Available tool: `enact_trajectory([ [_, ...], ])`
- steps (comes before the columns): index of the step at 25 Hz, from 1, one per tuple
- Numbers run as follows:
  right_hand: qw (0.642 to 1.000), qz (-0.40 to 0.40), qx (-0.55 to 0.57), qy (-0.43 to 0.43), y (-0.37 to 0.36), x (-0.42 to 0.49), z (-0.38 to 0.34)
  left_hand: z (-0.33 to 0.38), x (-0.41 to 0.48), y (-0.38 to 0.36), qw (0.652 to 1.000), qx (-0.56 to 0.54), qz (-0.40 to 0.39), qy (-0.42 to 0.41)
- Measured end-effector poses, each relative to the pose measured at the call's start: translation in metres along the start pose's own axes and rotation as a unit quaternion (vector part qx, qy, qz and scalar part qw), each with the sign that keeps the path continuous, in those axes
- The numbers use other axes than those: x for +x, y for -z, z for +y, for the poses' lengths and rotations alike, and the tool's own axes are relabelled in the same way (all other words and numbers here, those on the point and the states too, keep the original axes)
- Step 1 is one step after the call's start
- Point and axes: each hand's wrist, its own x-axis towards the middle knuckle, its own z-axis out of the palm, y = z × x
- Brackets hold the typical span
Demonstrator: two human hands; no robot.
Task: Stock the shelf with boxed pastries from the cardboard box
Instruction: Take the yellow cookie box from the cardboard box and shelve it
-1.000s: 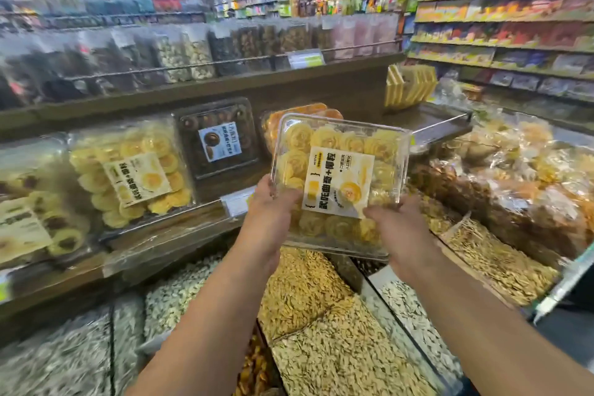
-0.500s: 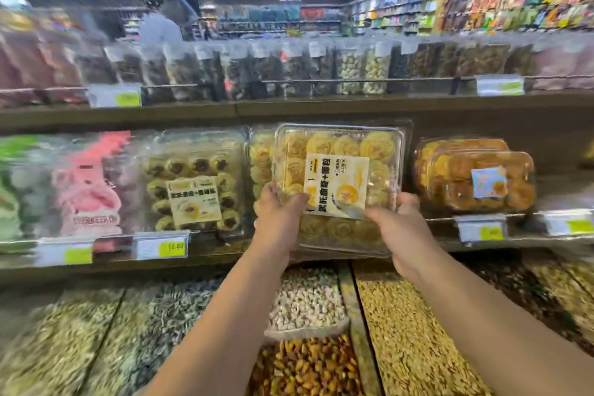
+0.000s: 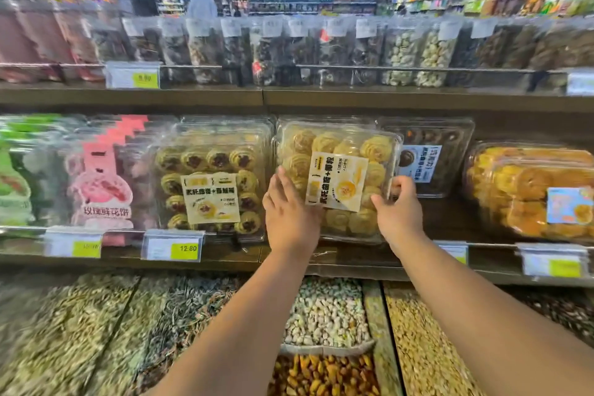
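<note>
Pastry box [image 3: 337, 180] is gripped at its lower corners by the left hand [image 3: 289, 215] and right hand [image 3: 398, 212] and held against the shelf [image 3: 225, 254], not yet released; the cardboard box is unseen.

Both forearms are bare from the bottom edge of view up to the wrists, with no sleeve showing on either. The left hand [image 3: 287, 215] and right hand [image 3: 400, 214] are ungloved. Neither wrist carries a watch or band, and the fingers that show wear no rings. Nails are too blurred to judge.
</note>
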Motion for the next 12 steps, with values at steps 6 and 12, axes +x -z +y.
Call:
enact_trajectory([
  [6, 0.997, 0.009, 0.009, 0.077, -0.009, 0.012, -0.001, -0.018, 0.005, -0.008, 0.999, 0.021, 0.021, -0.023],
  [12, 0.989, -0.036, -0.131, 0.056, -0.014, 0.007, 0.024, -0.027, -0.008, -0.024, 0.99, 0.137, -0.005, 0.005],
])
